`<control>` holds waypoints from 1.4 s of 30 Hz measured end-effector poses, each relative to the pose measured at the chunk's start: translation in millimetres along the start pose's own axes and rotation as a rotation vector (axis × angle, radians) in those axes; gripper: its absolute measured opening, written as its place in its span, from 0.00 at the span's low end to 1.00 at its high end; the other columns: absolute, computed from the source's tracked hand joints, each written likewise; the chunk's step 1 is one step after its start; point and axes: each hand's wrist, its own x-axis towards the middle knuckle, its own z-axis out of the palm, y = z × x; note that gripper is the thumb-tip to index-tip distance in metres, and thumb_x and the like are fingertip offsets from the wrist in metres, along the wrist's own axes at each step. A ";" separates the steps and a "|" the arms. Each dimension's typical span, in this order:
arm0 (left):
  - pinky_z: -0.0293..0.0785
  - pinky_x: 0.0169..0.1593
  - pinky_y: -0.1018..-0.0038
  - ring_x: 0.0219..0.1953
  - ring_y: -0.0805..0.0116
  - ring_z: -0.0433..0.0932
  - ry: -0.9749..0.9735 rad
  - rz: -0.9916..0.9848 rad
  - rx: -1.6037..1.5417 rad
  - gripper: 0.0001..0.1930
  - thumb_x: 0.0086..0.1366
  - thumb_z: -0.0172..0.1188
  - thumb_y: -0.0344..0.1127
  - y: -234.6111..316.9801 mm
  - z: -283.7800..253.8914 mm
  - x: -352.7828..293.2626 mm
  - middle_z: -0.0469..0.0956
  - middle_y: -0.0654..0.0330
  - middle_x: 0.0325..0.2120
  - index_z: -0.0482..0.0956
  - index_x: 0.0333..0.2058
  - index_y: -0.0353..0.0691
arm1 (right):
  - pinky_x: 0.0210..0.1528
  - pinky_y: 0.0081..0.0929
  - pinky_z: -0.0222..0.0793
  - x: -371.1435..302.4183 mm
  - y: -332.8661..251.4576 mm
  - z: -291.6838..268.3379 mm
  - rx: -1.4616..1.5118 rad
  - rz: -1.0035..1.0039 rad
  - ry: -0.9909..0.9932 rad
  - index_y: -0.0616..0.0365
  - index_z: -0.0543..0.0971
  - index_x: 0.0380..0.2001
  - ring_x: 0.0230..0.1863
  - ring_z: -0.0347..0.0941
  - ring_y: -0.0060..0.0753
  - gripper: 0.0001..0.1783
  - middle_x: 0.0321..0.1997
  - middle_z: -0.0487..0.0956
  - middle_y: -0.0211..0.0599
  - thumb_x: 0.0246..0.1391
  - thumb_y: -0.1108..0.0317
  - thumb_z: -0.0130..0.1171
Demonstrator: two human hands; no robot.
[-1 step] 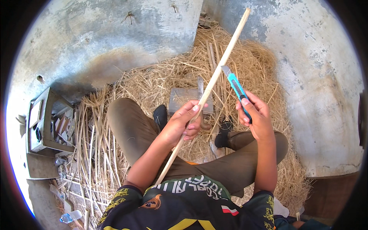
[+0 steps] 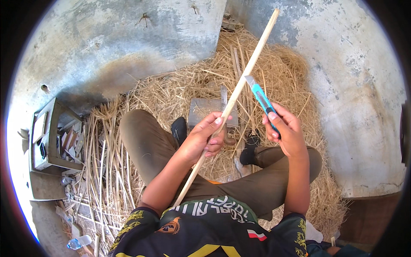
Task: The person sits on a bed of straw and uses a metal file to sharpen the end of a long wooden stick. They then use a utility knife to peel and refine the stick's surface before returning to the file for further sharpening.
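Left hand: we grip the long wooden stick (image 2: 239, 83) with our left hand (image 2: 205, 137), fingers wrapped round it a little below its middle, so the hand is closed on the stick.
Right hand: our right hand (image 2: 284, 130) is closed round the handle of a blue utility knife (image 2: 261, 99), with the blade pointing up and to the left.
Stick: it runs on a slant from beside our left side at the shirt up to the top of the view, far end in the air over the straw (image 2: 180, 92); it is pale and looks smooth along the upper length.
Knife and stick: the blade tip sits just beside the stick above our left hand; we cannot tell whether it touches the wood.
Progress: we judge the work to be midway, since the upper part looks clean and even, while the lower part passes behind our forearm and cannot be checked; no fresh shavings can be made out among the straw.
Around us: we sit cross-legged on straw on a concrete floor (image 2: 107, 38), a grey block (image 2: 205, 110) lies in front of our feet, and an open wooden box (image 2: 49, 137) of odds and ends stands well apart on our left.
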 end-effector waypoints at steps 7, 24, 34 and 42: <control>0.52 0.14 0.85 0.11 0.84 0.51 -0.013 -0.004 -0.039 0.15 0.80 0.42 0.43 1.0 1.1 0.8 0.57 0.71 0.17 0.69 0.57 0.44 | 0.22 0.14 0.58 -12.1 -8.0 1.5 -0.006 -0.060 -0.034 0.67 0.57 0.72 0.26 0.58 0.13 0.30 0.43 0.72 0.32 0.69 0.72 0.47; 0.60 0.22 0.86 0.18 0.83 0.62 0.064 0.212 0.238 0.22 0.75 0.55 0.46 3.6 -4.8 2.9 0.81 0.51 0.41 0.62 0.62 0.51 | 0.24 0.13 0.60 -19.5 1.4 23.1 -0.067 0.093 -0.305 0.64 0.56 0.72 0.26 0.61 0.12 0.31 0.44 0.73 0.34 0.69 0.73 0.46; 0.61 0.22 0.84 0.18 0.82 0.63 0.088 0.240 0.165 0.16 0.74 0.56 0.43 5.3 -5.8 1.8 0.82 0.55 0.38 0.68 0.55 0.46 | 0.20 0.12 0.56 -22.3 2.7 28.7 -0.106 0.158 -0.272 0.62 0.66 0.69 0.20 0.59 0.08 0.26 0.35 0.75 0.29 0.71 0.67 0.50; 0.61 0.22 0.84 0.19 0.83 0.64 0.082 0.307 0.094 0.15 0.72 0.60 0.40 5.2 -10.0 0.5 0.82 0.57 0.39 0.71 0.53 0.45 | 0.21 0.11 0.55 -19.4 7.7 28.0 -0.153 0.181 -0.224 0.59 0.65 0.70 0.20 0.58 0.07 0.26 0.35 0.74 0.26 0.71 0.67 0.51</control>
